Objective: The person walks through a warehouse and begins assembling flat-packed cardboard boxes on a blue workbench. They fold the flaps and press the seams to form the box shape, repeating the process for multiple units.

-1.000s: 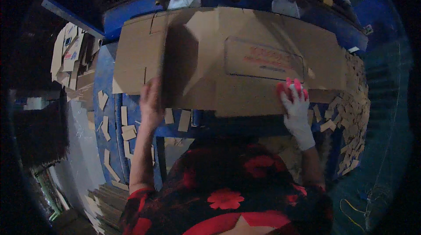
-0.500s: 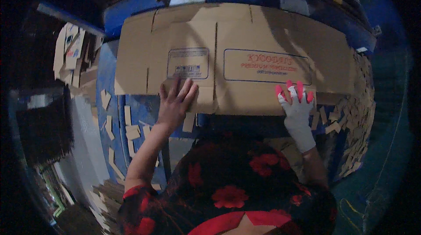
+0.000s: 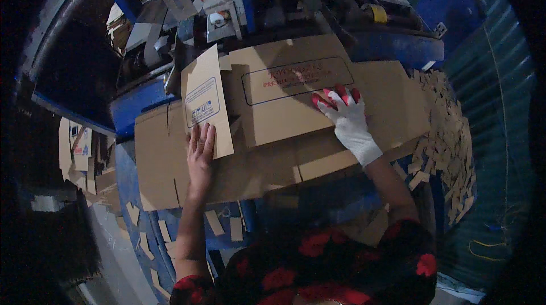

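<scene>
A flat brown cardboard box blank (image 3: 290, 120) with blue-framed print lies across the blue machine bed. Its narrow left panel (image 3: 202, 80) is tilted up along the crease, apart from the wider panel. My bare left hand (image 3: 200, 148) rests with stretched fingers on the lower part of that narrow panel. On the wide panel, just under the printed frame, my right hand (image 3: 346, 114) lies with fingers spread, in a white glove with red fingertips. More brown cardboard (image 3: 162, 163) extends beneath and to both sides; whether it is a separate sheet I cannot tell.
A blue machine frame (image 3: 392, 46) with metal fittings (image 3: 222, 20) stands along the far side. Many cardboard offcuts (image 3: 443, 140) are heaped at the right, and more strips (image 3: 215, 222) lie near me. Cardboard pieces (image 3: 79, 148) stand at the far left.
The narrow panel has tilted up from lying flat. The printed panels now sit higher, with more cardboard showing below them. Both hands have moved slightly left in the view, which has also shifted.
</scene>
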Action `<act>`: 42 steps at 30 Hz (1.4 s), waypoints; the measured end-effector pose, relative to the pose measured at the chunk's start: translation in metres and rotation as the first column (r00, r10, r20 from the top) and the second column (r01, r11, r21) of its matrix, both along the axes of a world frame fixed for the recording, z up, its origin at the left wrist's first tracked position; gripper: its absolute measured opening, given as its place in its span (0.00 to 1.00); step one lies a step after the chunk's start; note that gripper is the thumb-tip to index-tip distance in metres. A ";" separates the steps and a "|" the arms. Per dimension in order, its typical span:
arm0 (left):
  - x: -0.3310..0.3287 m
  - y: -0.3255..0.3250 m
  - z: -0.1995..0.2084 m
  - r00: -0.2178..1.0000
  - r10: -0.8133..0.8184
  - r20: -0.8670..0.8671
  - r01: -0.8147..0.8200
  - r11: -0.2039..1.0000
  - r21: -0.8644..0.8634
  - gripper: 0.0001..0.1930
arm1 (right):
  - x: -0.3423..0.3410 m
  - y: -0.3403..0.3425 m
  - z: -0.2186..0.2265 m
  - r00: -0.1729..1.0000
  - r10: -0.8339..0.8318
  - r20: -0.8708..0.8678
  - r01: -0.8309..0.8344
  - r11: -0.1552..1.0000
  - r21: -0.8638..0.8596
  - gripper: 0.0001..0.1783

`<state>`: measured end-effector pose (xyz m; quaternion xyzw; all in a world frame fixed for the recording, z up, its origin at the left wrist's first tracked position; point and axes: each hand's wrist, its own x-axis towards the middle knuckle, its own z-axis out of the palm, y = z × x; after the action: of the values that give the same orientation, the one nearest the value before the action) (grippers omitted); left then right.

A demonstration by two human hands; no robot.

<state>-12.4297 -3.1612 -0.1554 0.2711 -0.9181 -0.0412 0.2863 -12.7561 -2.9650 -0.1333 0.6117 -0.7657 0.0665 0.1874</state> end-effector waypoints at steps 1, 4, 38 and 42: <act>-0.007 -0.006 0.001 1.000 -0.002 0.004 0.002 1.000 0.008 0.25 | -0.006 -0.007 0.002 0.999 -0.010 0.033 0.008 0.998 0.058 0.33; -0.028 -0.036 -0.005 1.000 -0.018 0.020 0.018 1.000 -0.025 0.26 | -0.021 -0.033 0.000 1.000 -0.012 0.014 0.011 0.999 0.048 0.35; 0.223 -0.008 -0.019 0.477 0.787 0.392 -0.879 0.439 0.189 0.37 | -0.032 0.223 -0.063 0.668 -0.693 0.272 0.740 0.658 -0.138 0.42; 0.217 -0.018 0.008 0.549 0.683 0.482 -0.836 0.438 0.330 0.33 | -0.030 0.241 -0.079 0.014 0.248 0.969 0.822 0.549 -0.153 0.37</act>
<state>-12.2127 -3.1792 -0.1473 0.7276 -0.6736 -0.1174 0.0555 -12.7862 -2.7236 -0.2120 0.0499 -0.6940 0.7065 -0.1293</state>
